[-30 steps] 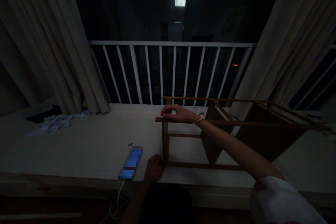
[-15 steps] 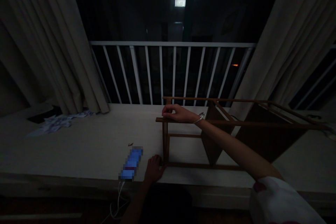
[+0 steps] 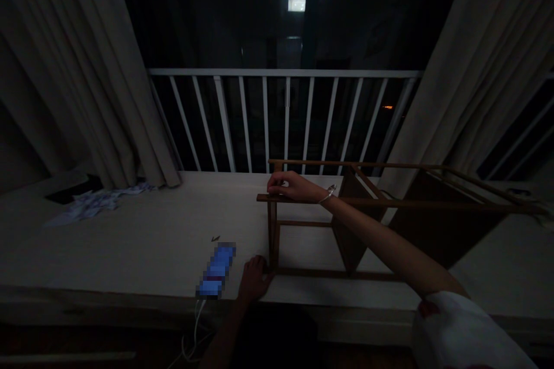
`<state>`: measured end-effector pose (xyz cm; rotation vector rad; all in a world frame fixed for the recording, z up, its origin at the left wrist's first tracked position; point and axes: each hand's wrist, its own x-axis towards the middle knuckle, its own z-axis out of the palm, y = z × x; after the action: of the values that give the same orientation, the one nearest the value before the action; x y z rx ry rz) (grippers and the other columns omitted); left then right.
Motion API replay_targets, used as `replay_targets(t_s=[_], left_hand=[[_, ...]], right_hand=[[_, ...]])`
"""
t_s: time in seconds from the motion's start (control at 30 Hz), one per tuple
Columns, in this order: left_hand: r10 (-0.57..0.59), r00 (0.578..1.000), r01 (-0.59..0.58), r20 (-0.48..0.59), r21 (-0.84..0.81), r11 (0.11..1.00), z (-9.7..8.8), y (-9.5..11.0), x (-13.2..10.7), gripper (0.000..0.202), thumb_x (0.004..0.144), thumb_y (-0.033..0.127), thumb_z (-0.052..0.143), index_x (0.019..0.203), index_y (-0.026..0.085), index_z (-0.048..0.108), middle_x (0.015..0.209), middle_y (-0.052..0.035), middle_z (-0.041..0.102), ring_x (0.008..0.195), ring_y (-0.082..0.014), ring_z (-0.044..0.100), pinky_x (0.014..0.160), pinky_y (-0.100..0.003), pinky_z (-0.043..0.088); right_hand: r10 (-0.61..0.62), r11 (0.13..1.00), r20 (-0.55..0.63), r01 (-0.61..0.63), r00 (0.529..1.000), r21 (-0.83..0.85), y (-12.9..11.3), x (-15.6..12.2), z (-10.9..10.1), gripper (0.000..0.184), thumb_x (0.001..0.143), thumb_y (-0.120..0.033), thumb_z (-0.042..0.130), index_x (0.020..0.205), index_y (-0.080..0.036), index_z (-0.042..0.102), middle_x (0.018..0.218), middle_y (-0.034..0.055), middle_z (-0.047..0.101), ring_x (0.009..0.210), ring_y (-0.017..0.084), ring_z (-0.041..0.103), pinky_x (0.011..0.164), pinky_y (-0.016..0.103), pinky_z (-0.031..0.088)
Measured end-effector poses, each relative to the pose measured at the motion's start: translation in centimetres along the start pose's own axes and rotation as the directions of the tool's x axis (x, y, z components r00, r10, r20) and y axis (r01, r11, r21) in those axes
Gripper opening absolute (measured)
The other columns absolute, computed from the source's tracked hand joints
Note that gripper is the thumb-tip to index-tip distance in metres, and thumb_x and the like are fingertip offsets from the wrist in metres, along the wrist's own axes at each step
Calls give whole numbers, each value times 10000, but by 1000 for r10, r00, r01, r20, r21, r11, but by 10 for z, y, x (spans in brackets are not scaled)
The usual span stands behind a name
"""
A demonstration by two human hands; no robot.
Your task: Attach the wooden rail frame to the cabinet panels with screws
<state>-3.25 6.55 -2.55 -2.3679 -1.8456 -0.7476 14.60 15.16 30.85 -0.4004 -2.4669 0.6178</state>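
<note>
A brown wooden shelf frame (image 3: 311, 272) lies on its side on the pale ledge, its legs pointing left. My right hand (image 3: 291, 185) is above the left end of the frame's upper near rail, thumb and fingertips pinched together. Whatever sits in that pinch is too small and dark to make out. At the lower left corner of the frame, my left hand (image 3: 254, 278) is curled over the end of the lower rail, with its thumb against the corner. The rail end under it is hidden. A small dark bent piece (image 3: 215, 238) lies on the ledge left of the frame.
A phone (image 3: 216, 270) with a blurred lit screen lies left of my left hand, its white cable (image 3: 197, 320) hanging over the ledge's front edge. Crumpled papers (image 3: 97, 203) lie far left under a curtain (image 3: 130, 98). Behind the ledge stands a white railing (image 3: 285, 74).
Almost nothing differs. My right hand's fingers and wrist have shifted very slightly at the rail end; my left hand and the shelf frame stay in place.
</note>
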Motion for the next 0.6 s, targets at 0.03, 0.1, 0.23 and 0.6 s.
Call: replay_targets(t_s=[0.03,0.1,0.23,0.6], left_hand=[[0,1000,0,1,-2,1000,0,0,0,322,795,449,375,936,186,496,956,-69,479,914,-213,438,818,-365,304],[1,1000,-1,5,-5,1000,0,0,0,329,797,453,371,943,183,491,950,-69,478,906,-211,440,810,-361,308],[3,1000,-3,8,-2,1000,0,1,0,325,800,453,362,930,186,495,950,-67,477,903,-210,442,805,-359,311],[-1,1000,1,16,-6,1000,1,0,1,324,794,441,363,943,189,501,939,-68,486,900,-215,447,798,-358,316]], right_hand=[[-33,999,-22,33,999,-20,1,0,0,227,791,-329,485,819,-128,587,830,39,544,750,108,503,700,241,400],[-92,994,-62,87,994,-71,4,1,-1,213,774,-323,514,801,-132,605,864,47,519,770,110,494,714,247,397],[-123,979,-80,108,989,-175,11,4,-2,214,756,-335,542,782,-145,637,784,41,535,743,115,489,701,254,384],[-61,973,-73,43,995,-225,8,1,-2,217,758,-349,536,820,-176,652,734,19,618,672,105,516,703,260,358]])
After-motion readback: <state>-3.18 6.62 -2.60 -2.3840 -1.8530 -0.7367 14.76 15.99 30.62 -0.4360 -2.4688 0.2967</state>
